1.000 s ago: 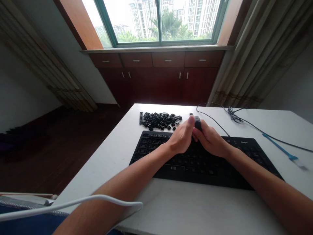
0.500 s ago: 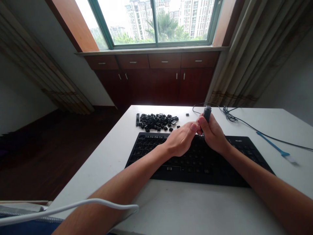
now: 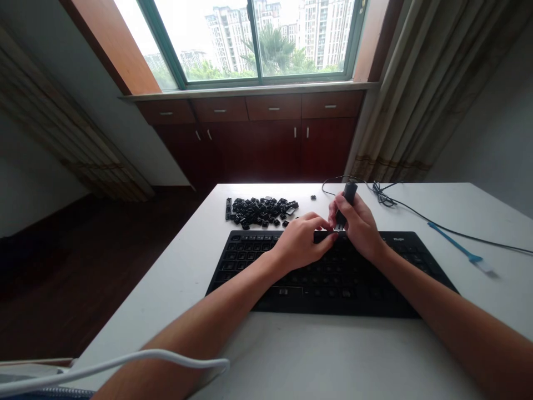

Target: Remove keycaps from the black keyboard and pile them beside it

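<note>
My right hand (image 3: 361, 225) is wrapped round a black-handled keycap puller (image 3: 348, 193), held tilted with its metal prongs pointing down above the keyboard. My left hand (image 3: 303, 239) is at those prongs, thumb and fingertips brought together in a pinch. What lies between the left fingertips is too small to make out. Beneath both hands lies a black keyboard (image 3: 270, 303), many of its keycaps off; the hands and forearms hide its middle. Behind it is a pile of loose black keycaps (image 3: 262, 210).
A single small black piece (image 3: 313, 197) sits apart from the pile. Right of the hands, a coiled black cable (image 3: 383, 195) runs to the table's right side, near a blue brush (image 3: 456, 243). A white cord (image 3: 166, 355) crosses my left forearm. The white table (image 3: 166, 283) stands before a window.
The keycap puller has tipped so that its metal prongs now show at the lower end. My left fingers have loosened and shifted at the prongs. The whole view has moved slightly.
</note>
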A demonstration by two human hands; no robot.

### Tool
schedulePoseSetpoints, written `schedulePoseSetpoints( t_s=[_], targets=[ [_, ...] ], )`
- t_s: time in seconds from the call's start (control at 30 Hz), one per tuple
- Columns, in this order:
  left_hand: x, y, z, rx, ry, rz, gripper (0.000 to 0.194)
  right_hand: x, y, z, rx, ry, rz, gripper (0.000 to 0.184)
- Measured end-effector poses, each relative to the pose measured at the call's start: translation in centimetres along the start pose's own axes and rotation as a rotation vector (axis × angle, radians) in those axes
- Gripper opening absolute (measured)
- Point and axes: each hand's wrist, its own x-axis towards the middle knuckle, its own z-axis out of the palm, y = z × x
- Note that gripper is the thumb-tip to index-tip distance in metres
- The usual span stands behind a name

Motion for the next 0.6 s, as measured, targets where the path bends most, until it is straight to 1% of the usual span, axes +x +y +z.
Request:
schedulePoseSetpoints(
  t_s=[0.1,0.23,0.37,0.5,0.6],
  targets=[
    [-0.08,-0.20,0.10,-0.012,0.015,0.041,0.007,-0.19,-0.32,0.28,-0.057,-0.006,-0.007,0.022],
    [0.02,-0.31,-0.07,-0.028,0.040,0.037,0.011,-0.12,-0.37,0.40,-0.071,0.042,-0.022,0.022],
    [0.15,-0.35,-0.32,-0.033,0.050,0.032,0.012,0.00,-0.33,0.39,-0.064,0.048,-0.019,0.023],
    [0.07,-0.22,-0.33,0.061,0.102,-0.036,0.016,0.02,-0.37,0.33,-0.038,0.023,0.019,0.022],
    [-0.18,0.27,-0.47,0.150,0.059,-0.031,0.018,0.01,-0.37,0.30,-0.027,0.014,0.039,0.022]
  ],
)
